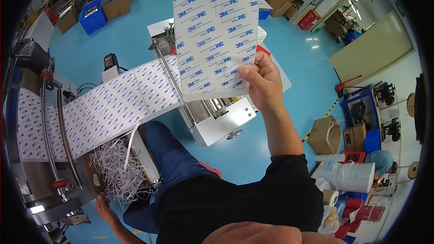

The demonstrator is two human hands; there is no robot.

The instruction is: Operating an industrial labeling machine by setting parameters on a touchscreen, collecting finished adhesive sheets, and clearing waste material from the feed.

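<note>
My right hand [263,79] is closed on the lower right edge of a white sheet of adhesive backing paper [216,40] with blue print, thumb on its face. The sheet is held up, its printed side showing. Behind it a long printed web [122,95] of the same pattern runs from the roller machine [34,79] at the left to a white machine [221,122]. Low at the left, my left hand [104,206] is beside a cardboard box [92,174] of shredded paper strips [120,171]; its fingers are too small and partly hidden to read.
One loose strip [130,144] hangs from the web's edge into the shreds. Blue crates [93,16] and cardboard boxes stand at the far left. On the right are an open carton [324,134], a clear plastic-wrapped roll [348,176] and a crouching person [379,161].
</note>
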